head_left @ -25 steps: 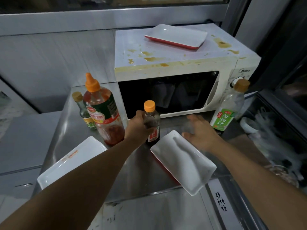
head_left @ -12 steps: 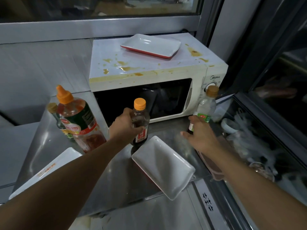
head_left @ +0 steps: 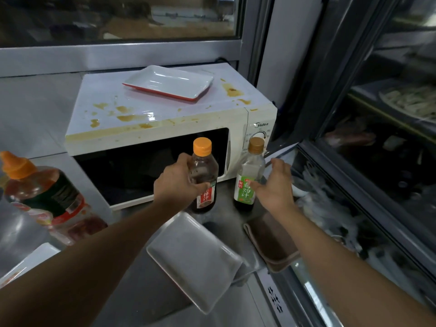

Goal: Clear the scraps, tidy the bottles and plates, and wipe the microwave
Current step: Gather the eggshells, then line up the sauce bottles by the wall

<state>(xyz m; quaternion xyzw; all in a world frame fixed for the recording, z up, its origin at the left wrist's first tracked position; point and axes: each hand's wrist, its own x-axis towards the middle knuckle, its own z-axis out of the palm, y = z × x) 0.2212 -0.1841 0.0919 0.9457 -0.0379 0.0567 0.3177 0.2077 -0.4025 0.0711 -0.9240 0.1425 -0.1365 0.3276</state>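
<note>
My left hand (head_left: 175, 184) grips a small dark sauce bottle with an orange cap (head_left: 203, 171), held in front of the white microwave (head_left: 165, 119). The microwave's top is spattered with brown stains and carries a white plate with a red underside (head_left: 168, 82). My right hand (head_left: 274, 185) is spread beside a green-labelled bottle with a brown cap (head_left: 249, 178), thumb at its label and fingers relaxed behind it. Another white plate (head_left: 195, 260) lies on the steel counter (head_left: 132, 291) below both hands.
A big chili sauce bottle with an orange nozzle (head_left: 44, 199) stands at the left, with a third white plate (head_left: 26, 263) in front of it. A brown cloth (head_left: 273, 241) lies at the counter's right edge. A glass-fronted case (head_left: 377, 175) lines the right side.
My left hand has carried the dark bottle rightward and up, close to the green-labelled bottle. My right hand has left the counter plate and reached that bottle. The view has swung right.
</note>
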